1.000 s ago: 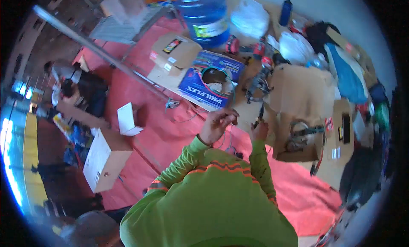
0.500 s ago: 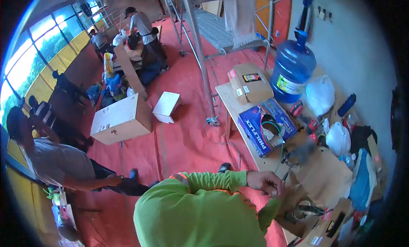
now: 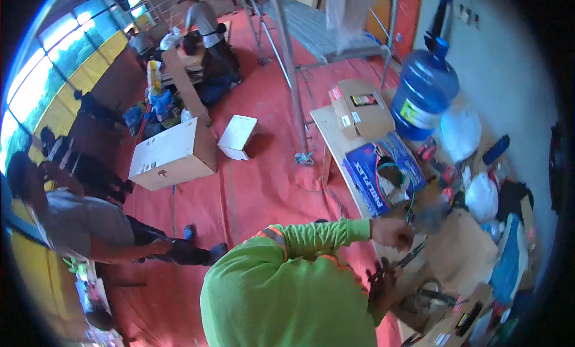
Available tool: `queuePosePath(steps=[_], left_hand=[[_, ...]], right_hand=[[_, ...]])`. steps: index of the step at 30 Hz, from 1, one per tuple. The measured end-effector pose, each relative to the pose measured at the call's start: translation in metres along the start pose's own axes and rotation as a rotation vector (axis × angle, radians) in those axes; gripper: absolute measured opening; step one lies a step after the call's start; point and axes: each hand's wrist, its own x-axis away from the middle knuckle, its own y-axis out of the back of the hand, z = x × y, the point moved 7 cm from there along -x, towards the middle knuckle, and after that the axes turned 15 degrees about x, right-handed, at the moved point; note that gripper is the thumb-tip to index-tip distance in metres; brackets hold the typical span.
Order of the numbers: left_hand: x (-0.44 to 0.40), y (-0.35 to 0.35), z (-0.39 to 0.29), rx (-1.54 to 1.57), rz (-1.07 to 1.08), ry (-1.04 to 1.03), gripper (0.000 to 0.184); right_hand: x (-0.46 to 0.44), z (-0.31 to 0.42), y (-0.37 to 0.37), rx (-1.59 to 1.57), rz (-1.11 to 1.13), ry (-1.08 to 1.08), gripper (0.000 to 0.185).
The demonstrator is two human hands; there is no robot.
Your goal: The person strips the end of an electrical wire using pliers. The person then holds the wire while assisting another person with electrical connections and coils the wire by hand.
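While left hand (image 3: 392, 233) has fingers curled, right hand's (image 3: 383, 284) look spread

Both hands on near side of PHILFLEX box (image 3: 366, 182), left closer. Dark tool (image 3: 412, 252), same side, just beside right hand; cannot tell whether either hand grips anything.

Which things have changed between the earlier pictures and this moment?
In the last half second, the left hand moved up and right in the picture; the right hand, mostly hidden then, now shows, its grip unclear. The view shifted slightly; the blue box and large bottle stayed in place.
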Motion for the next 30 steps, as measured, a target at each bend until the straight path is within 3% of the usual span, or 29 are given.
queuePosePath(steps=[1,3,4,6,7,8,10,14,23,26,30], left_hand=[[-0.002,-0.002,0.008,-0.135,0.017,-0.052,0.017],[0.001,0.003,0.013,0.144,-0.045,-0.058,0.021],[0.002,0.008,0.006,0.001,-0.054,-0.103,0.022],[0.001,0.013,-0.009,0.061,-0.106,-0.069,0.016],[0.0,0.015,0.011,0.597,-0.231,-0.004,0.013],[-0.001,0.017,-0.017,0.137,-0.27,-0.084,0.011],[-0.006,0.009,-0.02,0.225,-0.267,-0.081,0.008],[-0.017,-0.004,-0.01,0.092,-0.203,-0.032,0.01],[-0.032,-0.027,-0.006,-0.131,-0.234,-0.044,0.009],[-0.034,-0.032,-0.002,-0.192,-0.238,-0.078,0.009],[-0.033,-0.035,0.003,-0.286,-0.209,-0.142,0.008]], right_hand=[[0.0,0.001,0.002,0.127,-0.092,-0.056,0.039],[-0.001,0.007,-0.008,0.232,-0.072,0.051,0.04],[0.002,0.016,-0.009,0.306,-0.123,0.046,0.047],[0.002,0.013,0.0,0.344,-0.172,0.102,0.046],[0.006,0.02,-0.002,0.388,-0.201,0.151,0.045],[0.008,0.027,-0.006,0.437,-0.209,0.203,0.045],[0.015,0.034,-0.003,0.494,-0.236,0.167,0.05],[0.026,0.03,0.007,0.597,-0.289,0.138,0.055],[0.046,0.038,0.015,0.561,-0.451,0.222,0.033],[0.051,0.04,0.018,0.753,-0.467,0.085,0.027],[0.055,0.044,0.017,0.927,-0.557,0.075,0.025]])
